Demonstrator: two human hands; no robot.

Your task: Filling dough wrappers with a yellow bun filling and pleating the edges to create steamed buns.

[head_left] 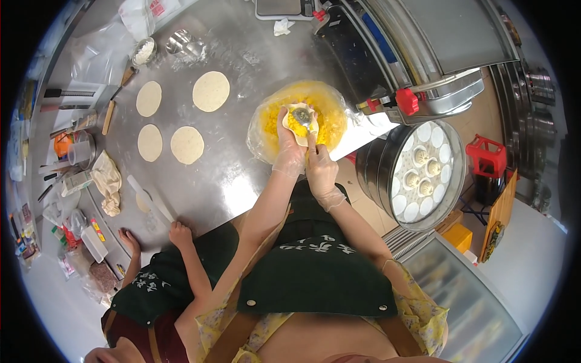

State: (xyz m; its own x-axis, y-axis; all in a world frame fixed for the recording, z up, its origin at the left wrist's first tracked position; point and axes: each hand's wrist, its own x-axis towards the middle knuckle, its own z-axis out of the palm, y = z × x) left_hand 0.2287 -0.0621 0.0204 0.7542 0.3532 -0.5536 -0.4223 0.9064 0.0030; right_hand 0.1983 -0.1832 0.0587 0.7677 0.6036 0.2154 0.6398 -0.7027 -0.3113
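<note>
My left hand, in a thin clear glove, cups a round dough wrapper with yellow filling on it. My right hand, also gloved, grips a metal spoon by its handle. The spoon's bowl presses into the filling on the wrapper. Both hands are over the near part of a wide bowl lined with clear plastic. Loose yellow crumbly filling lies in that bowl, partly hidden by my hands and the wrapper.
Several flat dough rounds lie on the steel table. At left, a co-worker's hand holds a long pale tool over another round. To my right stands a round steamer with pleated buns and paper liners. A red stool is beyond it.
</note>
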